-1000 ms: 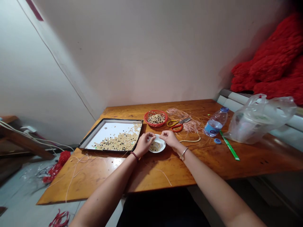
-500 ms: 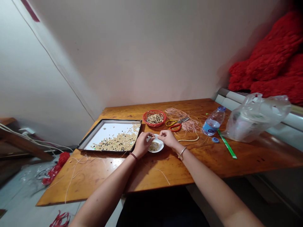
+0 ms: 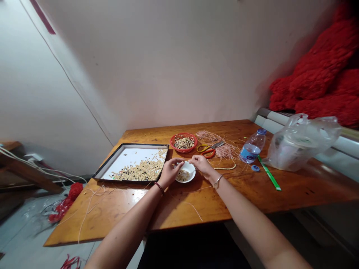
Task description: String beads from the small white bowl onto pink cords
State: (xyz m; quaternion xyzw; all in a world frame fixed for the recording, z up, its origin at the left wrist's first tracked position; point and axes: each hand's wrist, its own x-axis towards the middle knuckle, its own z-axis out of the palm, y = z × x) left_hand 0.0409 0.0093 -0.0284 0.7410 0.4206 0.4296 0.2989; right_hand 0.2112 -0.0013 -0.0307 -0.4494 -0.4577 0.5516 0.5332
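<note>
The wooden desk (image 3: pixel 246 192) spreads across the view, with a heap of red fabric (image 3: pixel 316 82) and a plastic bag (image 3: pixel 301 145) off beyond the grips to the right. Just left of the grips lies a black-rimmed tray (image 3: pixel 131 145) of loose beads. Straight beyond them sit a red basket (image 3: pixel 171 144) of bead strands, scissors (image 3: pixel 209 150) and a tangle of pink cord (image 3: pixel 221 150).

Directly under the grips is a small white dish (image 3: pixel 191 176) holding pale beads (image 3: pixel 183 175). The left grip (image 3: pixel 169 173) and right grip (image 3: pixel 201 166) are both narrow, their fingertips drawn close above the dish. Anything pinched there is too small to make out.

The main risk is a knock: the left wrist works close to the tray, so a sideways slip could jolt it and scatter beads. The shallow dish could tip if either grip catches its rim. On this glossy desk, a dropped bead could roll far. Loose cord near the left forearm could snag and drag things.
</note>
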